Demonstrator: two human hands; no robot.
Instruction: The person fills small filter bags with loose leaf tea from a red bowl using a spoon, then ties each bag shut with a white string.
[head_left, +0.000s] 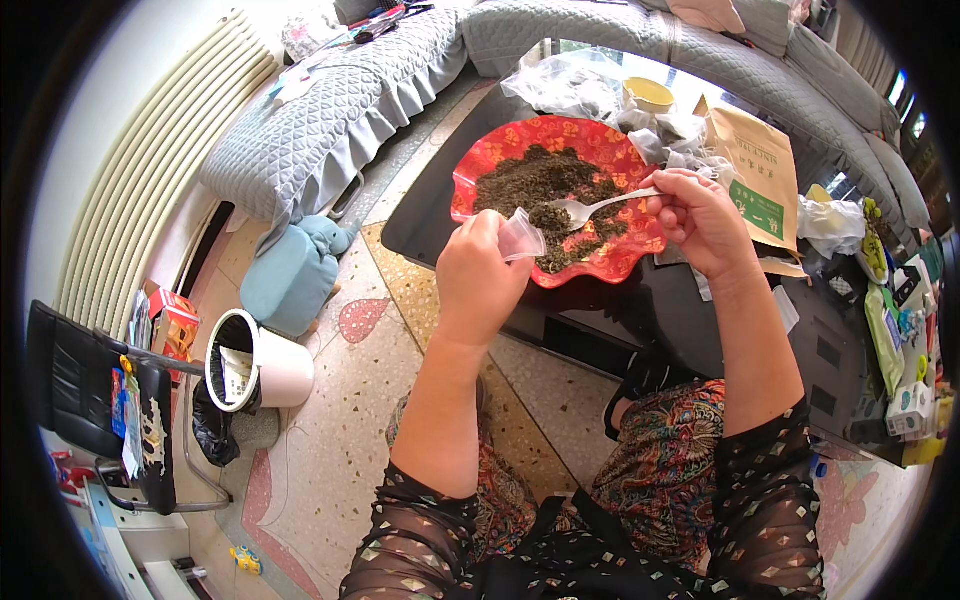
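Note:
In front of me a red wavy-rimmed plate with gold patterns (504, 136) holds a heap of dark, dried, crumbled plant matter (536, 176). My right hand (694, 214) grips the handle of a metal spoon (581, 212). The spoon's bowl lies low over the plate, next to a clump of the dark matter. My left hand (482, 274) holds a small clear bag or cup (521, 238) at the plate's near left edge. Its mouth faces the spoon. Fingers hide part of it, so its exact kind is unclear.
Behind the plate lie crumpled clear plastic bags (566, 79) and a yellow bowl (649, 95). A brown paper bag with writing (754, 161) lies to the right on the black table (637, 300). A white lined bin (289, 371) and a blue stool (289, 277) stand on the floor at left.

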